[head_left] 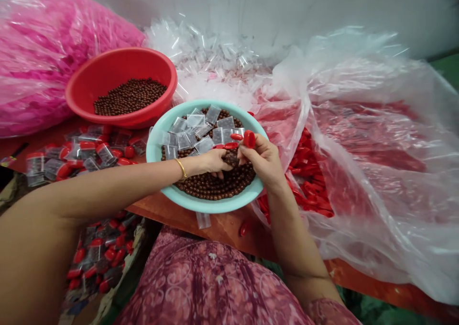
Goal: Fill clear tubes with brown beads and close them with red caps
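My left hand (217, 163), with a gold bangle at the wrist, reaches over a pale turquoise basin (163, 184). Its fingers are closed around what looks like a small clear plastic container (231, 158) filled with brown balls; the fingers partly hide it. Close beside it, my right hand (263, 160) pinches a red cap (249, 139) between thumb and fingers. Loose brown balls (215, 185) fill the basin's lower part. Several clear plastic containers (196, 119) lie on top of them toward the back, along with a few red caps (231, 145) near my hands.
Behind on the left stands a red basin (122, 59) of brown balls. Red-capped containers (89, 155) lie left, more (103, 253) below. A clear bag (373, 148) with red caps (311, 191) spreads right. Clear containers (215, 52) and a pink-filled bag (46, 42) sit behind.
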